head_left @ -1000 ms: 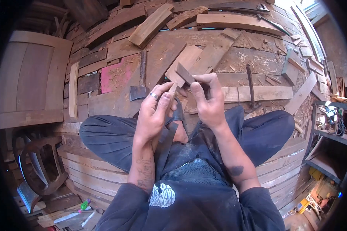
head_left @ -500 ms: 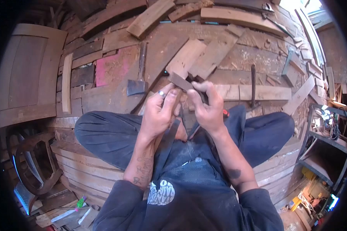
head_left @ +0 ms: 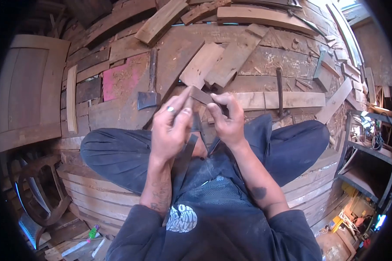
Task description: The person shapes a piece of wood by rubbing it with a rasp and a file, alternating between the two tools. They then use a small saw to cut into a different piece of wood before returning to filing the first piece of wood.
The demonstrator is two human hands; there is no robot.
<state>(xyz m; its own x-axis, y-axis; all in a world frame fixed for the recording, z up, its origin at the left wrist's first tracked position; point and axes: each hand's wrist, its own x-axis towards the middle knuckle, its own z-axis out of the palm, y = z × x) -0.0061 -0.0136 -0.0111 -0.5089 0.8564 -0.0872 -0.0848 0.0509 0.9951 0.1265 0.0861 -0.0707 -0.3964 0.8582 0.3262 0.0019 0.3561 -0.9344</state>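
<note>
A small dark brown wooden block (head_left: 200, 96) is held tilted above my crossed legs. My right hand (head_left: 228, 120) pinches its near right end between the thumb and bent fingers. My left hand (head_left: 170, 128), with a ring on one finger, has its fingers stretched out towards the block. Their tips meet the block's far left end, while the thumb stays apart from it. The palm side of my left hand is hidden. Beyond the hands lie a pale plank (head_left: 202, 65) and a wider board (head_left: 237, 65).
An axe (head_left: 149, 100) lies on the boards at left, and a hammer (head_left: 280, 93) at right. A strip of wood (head_left: 292, 100) lies under the hammer's handle. Offcuts and shavings are scattered at right, near a metal rack (head_left: 370, 174). A panelled door (head_left: 30, 87) stands far left.
My left fingers have straightened along towards the block's end, and the left thumb has dropped away from it. Both hands have shifted slightly left in the view. My right hand keeps its pinch.
</note>
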